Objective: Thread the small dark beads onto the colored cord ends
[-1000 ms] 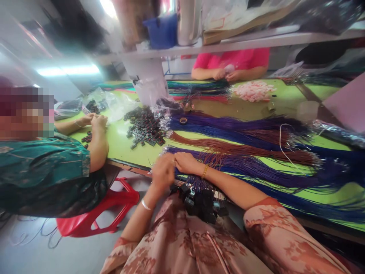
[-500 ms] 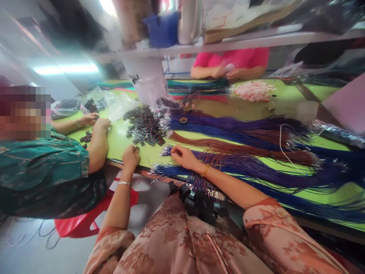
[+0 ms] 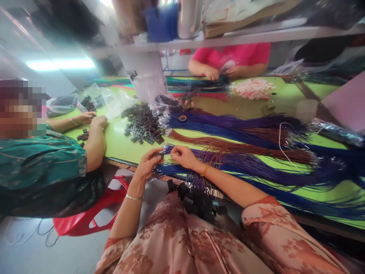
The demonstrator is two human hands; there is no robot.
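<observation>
My left hand is closed in a pinch on a small black connector housing, just left of my right hand. My right hand lies over the purple wires, thumb and fingers pressed together; whatever they pinch is too small to make out. The silvery wire ends fan out between and around both hands. Behind my left hand is a heap of black connector housings. More black housings with wires attached hang at the table edge by my lap.
Bundles of brown wires and blue wires stretch rightward, with a tape roll on them. A co-worker in green sits at left on a red chair. Opposite, a person in pink works near pale pink pieces.
My left hand has moved right from the edge of the connector heap to beside my right hand, with a black connector housing in its fingers. My right hand has stayed nearly still.
</observation>
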